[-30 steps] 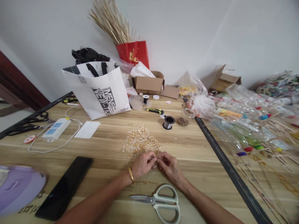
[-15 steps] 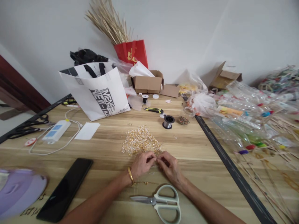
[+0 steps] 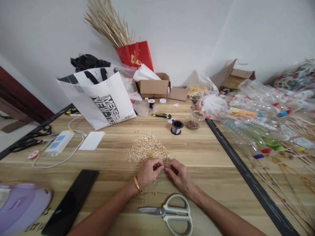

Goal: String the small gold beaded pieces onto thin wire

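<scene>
Two hands, the left hand [image 3: 148,171] and right hand [image 3: 178,174], meet fingertip to fingertip, pinching a tiny piece too small to identify, just before the pile of gold beads [image 3: 148,151] on the bench [image 3: 211,164], apparently mid-assembly, demanding steady, fine finger control.

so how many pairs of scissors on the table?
2: white-handled scissors just in front of the hands, black scissors at the far left edge. Clutter could hide more.

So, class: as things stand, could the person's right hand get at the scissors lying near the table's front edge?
Probably yes. The scissors lie uncovered just beside the right hand, with only bare table between.
</scene>
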Available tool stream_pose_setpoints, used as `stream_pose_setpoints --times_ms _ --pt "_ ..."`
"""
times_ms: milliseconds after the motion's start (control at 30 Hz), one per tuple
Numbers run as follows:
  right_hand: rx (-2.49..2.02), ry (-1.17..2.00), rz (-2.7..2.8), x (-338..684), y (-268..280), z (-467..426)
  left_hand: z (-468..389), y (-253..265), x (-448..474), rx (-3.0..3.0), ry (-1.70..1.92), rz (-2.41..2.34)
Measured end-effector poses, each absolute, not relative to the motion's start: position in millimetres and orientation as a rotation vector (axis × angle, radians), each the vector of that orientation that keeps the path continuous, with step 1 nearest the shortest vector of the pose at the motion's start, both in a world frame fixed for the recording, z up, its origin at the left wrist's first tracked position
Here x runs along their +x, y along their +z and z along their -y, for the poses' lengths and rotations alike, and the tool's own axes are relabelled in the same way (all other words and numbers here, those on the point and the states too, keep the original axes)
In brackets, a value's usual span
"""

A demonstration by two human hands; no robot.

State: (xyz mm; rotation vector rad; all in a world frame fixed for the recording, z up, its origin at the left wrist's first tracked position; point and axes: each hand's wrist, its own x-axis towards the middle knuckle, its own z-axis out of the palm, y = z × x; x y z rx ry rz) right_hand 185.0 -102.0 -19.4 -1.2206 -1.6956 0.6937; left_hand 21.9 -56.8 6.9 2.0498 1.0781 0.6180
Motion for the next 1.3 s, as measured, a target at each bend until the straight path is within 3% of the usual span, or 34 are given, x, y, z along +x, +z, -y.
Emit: stream_pose_setpoints --times_ms 600,933,1300 --pt "-1.211 0.693 1.709 185 -19 101 49 10 16 2.058 0.603 -1.071" --pt "-1.218 0.778 1.634 186 -20 101 19 18 -4 2.112 0.917 -1.29" --pt "-1.212 0.824 1.66 186 -17 100 8 19 -6 2.467 0.497 -1.122"
